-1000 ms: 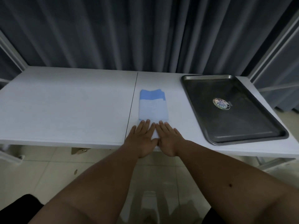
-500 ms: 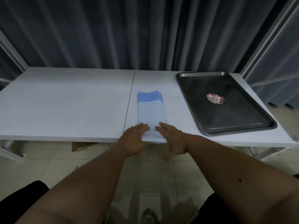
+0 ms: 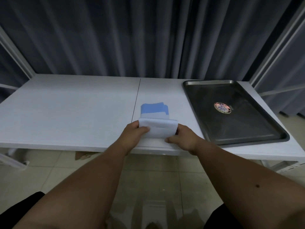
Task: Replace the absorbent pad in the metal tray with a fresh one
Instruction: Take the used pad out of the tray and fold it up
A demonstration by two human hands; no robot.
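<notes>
A person's two bare forearms reach from the bottom of the view toward a white surface [image 3: 66, 113] set against grey pleated curtains [image 3: 132, 35]. At the near edge, just right of the seam that splits the surface in two, lies a folded absorbent pad [image 3: 156, 118], white on the near side and blue at its far end. The left hand [image 3: 133, 136] grips the pad's near left corner, thumb on top and fingers curled beneath. The right hand [image 3: 183, 139] grips the near right corner the same way, thumb pointing toward 9 o'clock. The near white fold is lifted and rolled back over the rest of the pad. At 3 o'clock from the pad, apart from it, sits a dark metal tray [image 3: 247, 136] with a raised rim and a round sticker [image 3: 222, 107] in its middle; it holds no pad. Pale floor tiles [image 3: 148, 176] show below the surface.
</notes>
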